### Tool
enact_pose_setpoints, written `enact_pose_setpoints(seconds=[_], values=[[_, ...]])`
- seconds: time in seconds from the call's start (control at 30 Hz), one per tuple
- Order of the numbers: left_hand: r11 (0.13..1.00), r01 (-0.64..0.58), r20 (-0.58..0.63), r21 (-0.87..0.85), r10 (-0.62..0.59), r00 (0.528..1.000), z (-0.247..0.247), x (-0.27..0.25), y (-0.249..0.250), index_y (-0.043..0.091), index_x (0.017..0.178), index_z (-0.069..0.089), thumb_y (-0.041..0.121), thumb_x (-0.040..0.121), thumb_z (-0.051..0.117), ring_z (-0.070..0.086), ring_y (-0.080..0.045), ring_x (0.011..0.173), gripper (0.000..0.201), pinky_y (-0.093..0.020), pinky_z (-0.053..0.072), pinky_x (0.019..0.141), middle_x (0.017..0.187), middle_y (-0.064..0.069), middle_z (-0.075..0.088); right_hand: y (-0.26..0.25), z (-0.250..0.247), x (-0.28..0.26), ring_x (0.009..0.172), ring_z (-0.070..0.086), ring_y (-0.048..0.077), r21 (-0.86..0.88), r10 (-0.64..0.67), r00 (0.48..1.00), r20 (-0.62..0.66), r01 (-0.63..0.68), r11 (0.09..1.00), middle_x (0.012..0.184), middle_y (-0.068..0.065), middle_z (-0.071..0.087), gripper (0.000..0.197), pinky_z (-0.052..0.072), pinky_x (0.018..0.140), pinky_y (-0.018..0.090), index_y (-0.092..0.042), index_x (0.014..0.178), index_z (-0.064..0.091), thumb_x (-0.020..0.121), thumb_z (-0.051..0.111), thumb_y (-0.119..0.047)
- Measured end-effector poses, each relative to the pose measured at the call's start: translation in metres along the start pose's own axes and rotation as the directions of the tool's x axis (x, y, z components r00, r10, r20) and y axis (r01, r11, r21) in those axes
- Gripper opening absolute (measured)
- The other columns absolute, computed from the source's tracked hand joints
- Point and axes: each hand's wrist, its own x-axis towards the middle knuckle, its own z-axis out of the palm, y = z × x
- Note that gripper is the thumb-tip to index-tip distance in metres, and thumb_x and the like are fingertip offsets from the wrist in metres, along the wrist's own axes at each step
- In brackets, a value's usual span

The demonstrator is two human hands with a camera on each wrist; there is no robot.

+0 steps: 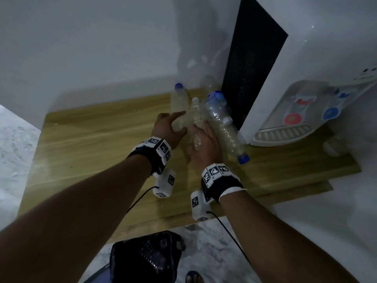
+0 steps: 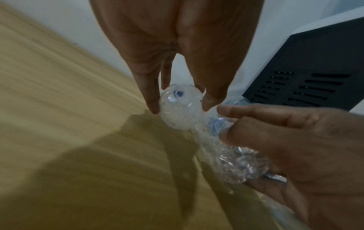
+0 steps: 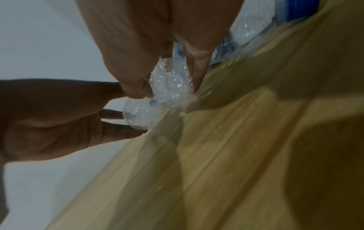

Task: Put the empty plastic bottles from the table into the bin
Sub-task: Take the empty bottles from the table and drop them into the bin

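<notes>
The head view is dim and soft, so the clear bottles blur into one another where the two hands meet, and it is hard to count them there. The left hand (image 1: 168,127) has its fingers and thumb curled round the base of one clear bottle (image 2: 180,107), shown plainly in the left wrist view; this bottle's blue cap (image 1: 178,85) points toward the wall. The right hand (image 1: 204,146) grips a second crumpled bottle (image 3: 171,84) between thumb and fingers, and probably presses a third, the blue-capped bottle (image 1: 226,129) lying slantwise beside the palm, though the contact is hidden. All of these lie over the far part of the wooden table (image 1: 91,144), near the wall. A further pale bottle (image 1: 209,82) stands in the corner, barely visible. To the right a white water dispenser (image 1: 295,119) with red and blue taps sits on the table, its top cut off. Below the table edge, a dark mesh bin (image 1: 146,258) stands on the marble floor; what it holds cannot be made out.
</notes>
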Motion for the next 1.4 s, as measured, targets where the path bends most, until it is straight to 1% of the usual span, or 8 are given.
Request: enact_pose_setpoints(seconds=[0.2,0.37,0.7,0.87,1.0,1.13,1.23,1.4], values=[[0.994,-0.033,-0.06,-0.102,0.027,0.998,-0.041,-0.059,-0.028,0.044,0.137,0.054,0.038,0.083,0.071,0.06,-0.029,0.116,0.057,-0.043,0.051,0.103,0.139,-0.01,0.049,-0.029,-0.001,-0.037,0.143,0.037,0.013,0.084,0.009,1.0,-0.012,-0.008,0.996,0.159,-0.006,0.033,0.058,0.044,0.109,0.038,-0.031,0.135,0.054,0.079,0.063,-0.019],[0.984,-0.06,-0.095,-0.167,0.044,0.994,-0.082,-0.139,-0.058,0.041,0.137,0.055,0.033,0.084,0.073,0.057,-0.018,0.105,0.056,-0.031,0.052,0.097,0.138,-0.008,0.049,-0.063,-0.002,-0.096,0.141,0.039,0.014,0.105,-0.014,1.0,0.002,0.014,0.994,0.158,-0.006,0.034,0.058,0.044,0.109,0.035,-0.035,0.136,0.053,0.081,0.063,-0.021],[0.951,-0.069,-0.032,-0.3,0.062,0.998,-0.142,-0.351,-0.132,0.053,0.131,0.055,0.033,0.084,0.07,0.06,-0.019,0.114,0.054,-0.04,0.055,0.099,0.131,0.0,0.051,-0.123,-0.004,-0.276,0.14,0.041,0.009,0.168,-0.094,0.995,-0.016,0.095,0.981,0.155,-0.008,0.038,0.055,0.045,0.106,0.03,-0.031,0.134,0.055,0.081,0.063,-0.018],[0.93,-0.028,0.047,-0.366,0.049,0.998,-0.149,-0.454,-0.167,0.05,0.131,0.058,0.027,0.086,0.073,0.064,-0.011,0.107,0.052,-0.026,0.061,0.082,0.132,0.005,0.051,-0.133,-0.005,-0.376,0.137,0.044,0.005,0.196,-0.078,0.997,0.014,0.074,0.978,0.152,-0.009,0.042,0.054,0.049,0.102,0.024,-0.03,0.132,0.057,0.082,0.064,-0.012],[0.943,0.041,0.115,-0.329,-0.003,0.993,-0.126,-0.513,-0.214,0.046,0.133,0.057,0.029,0.086,0.072,0.062,-0.012,0.11,0.052,-0.024,0.06,0.081,0.132,0.005,0.052,-0.114,0.01,-0.44,0.136,0.047,0.012,0.148,-0.037,0.995,0.095,0.023,0.989,0.153,-0.006,0.04,0.054,0.051,0.103,0.037,-0.031,0.133,0.055,0.082,0.064,-0.015],[0.942,0.193,0.223,-0.273,-0.134,0.966,-0.082,-0.546,-0.256,0.044,0.134,0.057,0.033,0.087,0.07,0.058,-0.003,0.105,0.05,-0.007,0.049,0.081,0.129,0.004,0.053,-0.082,0.04,-0.483,0.139,0.042,0.007,0.153,0.1,0.972,0.213,-0.135,0.979,0.152,-0.007,0.043,0.05,0.042,0.11,0.03,-0.032,0.129,0.059,0.082,0.065,-0.016],[0.927,0.304,0.291,-0.219,-0.236,0.927,-0.036,-0.546,-0.288,0.044,0.134,0.055,0.05,0.085,0.066,0.06,-0.014,0.104,0.051,-0.025,0.054,0.088,0.126,0.001,0.053,-0.052,0.077,-0.496,0.135,0.043,0.004,0.099,0.202,0.921,0.334,-0.248,0.964,0.147,-0.006,0.048,0.047,0.037,0.106,0.019,-0.031,0.127,0.061,0.083,0.066,-0.015],[0.882,0.436,0.32,-0.176,-0.368,0.873,0.057,-0.507,-0.348,0.055,0.127,0.053,0.067,0.076,0.061,0.068,-0.028,0.095,0.052,-0.044,0.059,0.086,0.123,-0.007,0.06,0.015,0.164,-0.482,0.126,0.055,0.019,0.039,0.299,0.846,0.442,-0.351,0.935,0.137,0.001,0.055,0.04,0.045,0.103,0.029,-0.027,0.124,0.064,0.084,0.063,-0.022]])
